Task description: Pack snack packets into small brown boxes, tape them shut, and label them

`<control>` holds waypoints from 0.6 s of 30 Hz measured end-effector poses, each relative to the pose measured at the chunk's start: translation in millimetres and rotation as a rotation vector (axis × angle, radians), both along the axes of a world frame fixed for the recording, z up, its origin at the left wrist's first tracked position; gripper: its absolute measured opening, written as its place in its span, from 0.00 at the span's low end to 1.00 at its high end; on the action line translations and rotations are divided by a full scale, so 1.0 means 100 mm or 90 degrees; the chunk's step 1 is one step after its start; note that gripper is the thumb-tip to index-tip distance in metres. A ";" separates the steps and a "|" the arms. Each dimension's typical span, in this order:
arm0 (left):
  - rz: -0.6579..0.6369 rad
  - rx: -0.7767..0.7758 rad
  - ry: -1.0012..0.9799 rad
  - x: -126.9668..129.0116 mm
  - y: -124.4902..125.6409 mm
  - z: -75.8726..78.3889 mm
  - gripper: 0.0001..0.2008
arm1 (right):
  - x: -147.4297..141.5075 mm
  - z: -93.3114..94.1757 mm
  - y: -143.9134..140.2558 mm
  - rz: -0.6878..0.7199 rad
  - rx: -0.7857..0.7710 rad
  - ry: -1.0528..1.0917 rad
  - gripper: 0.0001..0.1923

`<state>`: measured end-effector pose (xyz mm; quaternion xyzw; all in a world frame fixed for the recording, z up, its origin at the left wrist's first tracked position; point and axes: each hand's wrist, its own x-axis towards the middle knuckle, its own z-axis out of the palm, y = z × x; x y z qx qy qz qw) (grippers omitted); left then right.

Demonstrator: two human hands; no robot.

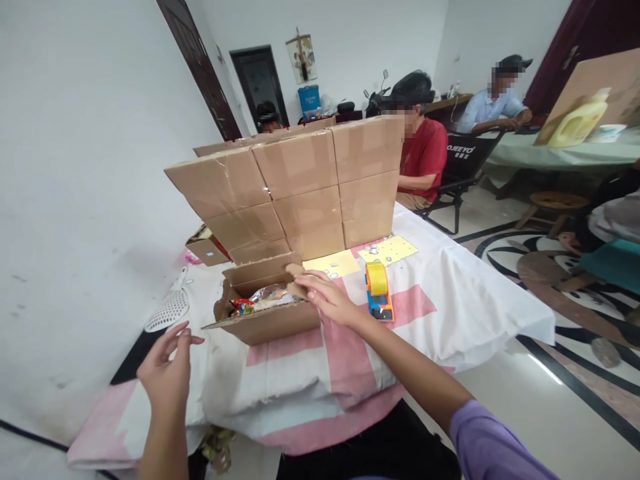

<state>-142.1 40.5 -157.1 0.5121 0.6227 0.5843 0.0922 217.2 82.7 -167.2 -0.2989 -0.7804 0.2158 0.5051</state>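
Brown corrugated cardboard is under the right hand (327,297), whose fingers rest against a small end flap (296,270); from where I stand, I cannot tell whether the thumb pinches it. The left hand (165,360) is raised near the opposite end, fingers loosely curved and parted from the thumb. Between the hands is an open rectangular brown carton (280,325), containing red and clear plastic packets (243,305). It sits near the front edge of a bench draped in white-and-pink cloth (480,320).

Right of the carton: a blue-and-orange tape dispenser with a yellow roll (379,297). Left: a white perforated plastic scoop (171,310). Directly behind: a wall of taped brown cardboard boxes (310,220).

Farther out, a person in a red shirt (429,157) occupies a black folding chair (465,160). Beyond, a person in a light blue shirt (490,110) sits near a pale yellow plastic jug (580,123).
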 end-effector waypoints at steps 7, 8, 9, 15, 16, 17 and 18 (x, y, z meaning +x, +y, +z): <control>-0.064 0.062 -0.107 0.15 0.19 -0.07 0.18 | -0.24 -0.18 0.09 -0.013 -0.004 0.039 0.23; -0.070 0.063 -0.113 0.17 0.20 -0.07 0.18 | -0.25 -0.20 0.07 -0.016 -0.005 0.045 0.23; -0.069 0.062 -0.117 0.20 0.21 -0.08 0.19 | -0.26 -0.22 0.06 -0.020 -0.007 0.050 0.24; -0.211 0.098 -0.085 0.30 0.30 -0.20 0.24 | -0.28 -0.25 0.06 -0.047 -0.009 0.039 0.26; -0.250 0.108 -0.085 0.31 0.31 -0.21 0.25 | -0.28 -0.26 0.07 -0.046 -0.004 0.034 0.26; -0.276 0.108 -0.086 0.32 0.33 -0.22 0.25 | -0.28 -0.26 0.08 -0.043 0.004 0.031 0.26; -0.287 0.100 -0.088 0.34 0.35 -0.23 0.24 | -0.28 -0.26 0.08 -0.038 0.012 0.031 0.26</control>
